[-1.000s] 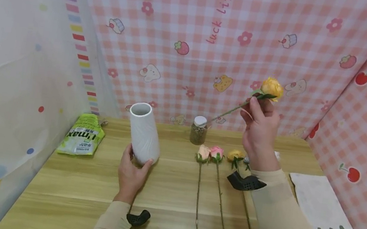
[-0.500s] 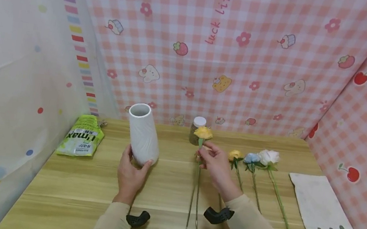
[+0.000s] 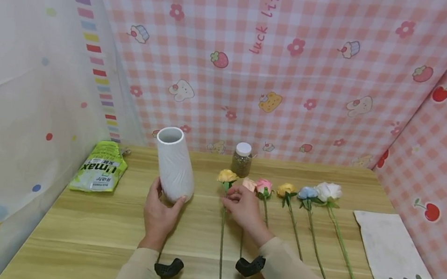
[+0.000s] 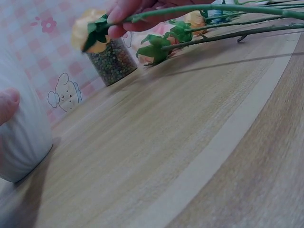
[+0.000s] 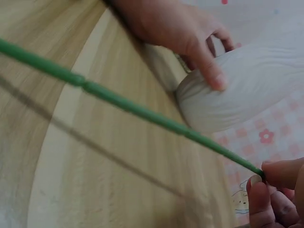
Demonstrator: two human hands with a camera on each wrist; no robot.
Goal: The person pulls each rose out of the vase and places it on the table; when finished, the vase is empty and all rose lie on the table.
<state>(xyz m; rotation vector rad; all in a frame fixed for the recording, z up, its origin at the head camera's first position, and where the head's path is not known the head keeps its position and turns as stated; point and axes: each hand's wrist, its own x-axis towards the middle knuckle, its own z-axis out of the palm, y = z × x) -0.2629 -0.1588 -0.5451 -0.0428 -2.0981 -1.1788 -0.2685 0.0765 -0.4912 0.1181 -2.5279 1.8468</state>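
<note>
My left hand (image 3: pixel 160 212) grips the lower part of a white ribbed vase (image 3: pixel 175 166), which stands on the wooden table with its mouth upward. Thumb and fingers of my right hand (image 3: pixel 246 209) pinch the green stem of a yellow rose (image 3: pixel 227 176) just below its bloom. In the right wrist view that stem (image 5: pixel 137 110) slants above the table and casts a shadow on it. To its right lie a peach rose (image 3: pixel 249 184), partly hidden by my right hand, a pink rose (image 3: pixel 264 186), another yellow rose (image 3: pixel 286 190), a blue rose (image 3: pixel 308 192) and a white rose (image 3: pixel 328 191).
Behind the roses stands a white-lidded jar (image 3: pixel 242 161) of small coloured grains. A green packet (image 3: pixel 101 167) lies at the back left. White gloves (image 3: pixel 386 255) with green stripes lie on the right. A pink checked cloth (image 3: pixel 228 102) hangs along the back.
My right hand has brought the yellow rose from high on the right down to the table, left of the peach rose. My left hand keeps its hold on the vase.
</note>
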